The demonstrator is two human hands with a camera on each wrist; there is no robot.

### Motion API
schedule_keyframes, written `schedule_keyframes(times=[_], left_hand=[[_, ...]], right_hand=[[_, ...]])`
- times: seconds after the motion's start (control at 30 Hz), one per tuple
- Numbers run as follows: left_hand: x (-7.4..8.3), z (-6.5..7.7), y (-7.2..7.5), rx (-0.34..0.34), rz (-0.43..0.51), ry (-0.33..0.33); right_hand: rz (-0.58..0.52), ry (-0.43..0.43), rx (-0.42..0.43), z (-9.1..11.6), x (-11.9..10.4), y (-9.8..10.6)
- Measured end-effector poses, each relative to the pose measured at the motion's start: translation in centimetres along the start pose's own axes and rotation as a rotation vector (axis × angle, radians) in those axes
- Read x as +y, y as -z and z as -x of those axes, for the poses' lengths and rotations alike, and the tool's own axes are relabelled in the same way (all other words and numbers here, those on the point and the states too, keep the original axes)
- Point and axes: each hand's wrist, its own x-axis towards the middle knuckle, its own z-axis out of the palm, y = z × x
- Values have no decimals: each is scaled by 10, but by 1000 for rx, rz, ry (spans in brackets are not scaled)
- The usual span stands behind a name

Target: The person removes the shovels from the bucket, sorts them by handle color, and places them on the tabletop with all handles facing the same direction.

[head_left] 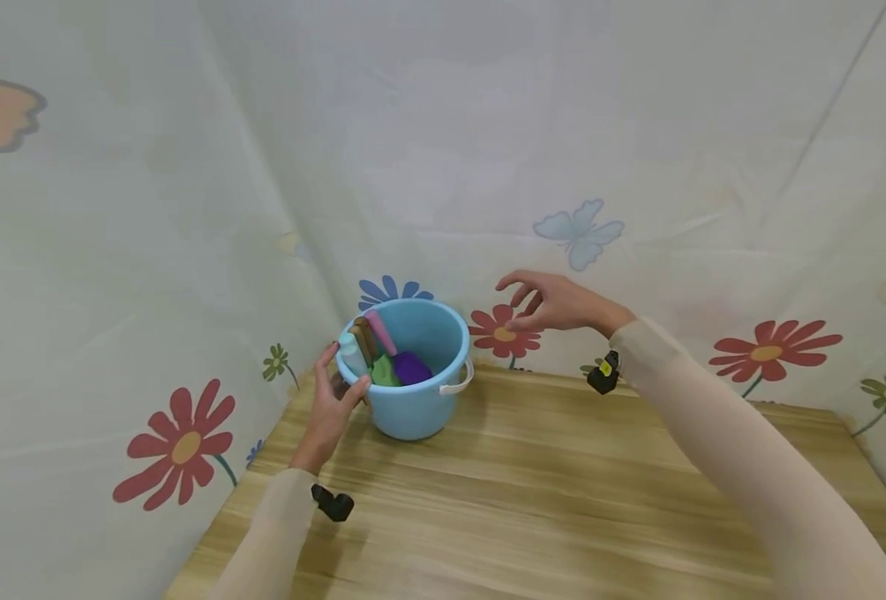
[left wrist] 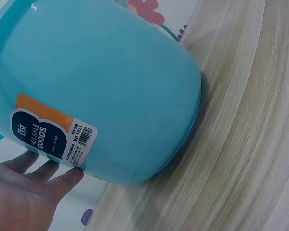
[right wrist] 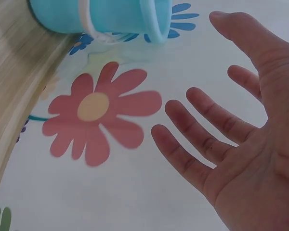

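Here's the blue bucket, upright left of centre in the frame, its base flat on the wooden table near the back corner, where the tabletop bears its weight. At its left side, the left hand spreads thumb and fingers apart, touching rim and outer wall; nothing looks clamped, so this reads as steadying rather than lifting. The left wrist view agrees: fingertips against the side, by the printed label.

And the right hand? Up right of the bucket, in front of the patterned backdrop, fingers loosely bent, thumb apart, nothing between them, well free of the rim.

Inside, a pale blue piece and brown pieces lean along the left wall, which seems to prop them. A pink handle slants up beside them; a purple piece and a green piece sit lower. The white bail hangs down at the right, keeping the mouth unobstructed.
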Motion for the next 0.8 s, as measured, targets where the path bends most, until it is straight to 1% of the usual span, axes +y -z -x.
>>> schedule_keyframes(times=[0.23,0.3,0.53,0.63,0.8], left_hand=[[0,-2,-1,-8,-7,11],[0,-3,-2,-6,-8,11],[-3,-5,-5,-14,-1,5],[-5,-5,-6,-13,-9,1],[-3,-4,-6,-11,-4,-4]], right_hand=[[12,20,-26,-25,-11,-1],[4,18,-41,-32,-16,-1],[39,5,-66,-55,-29,-2],[31,-1,-68,-62,-35,-4],[2,-8,-91,-77,-45,-9]])
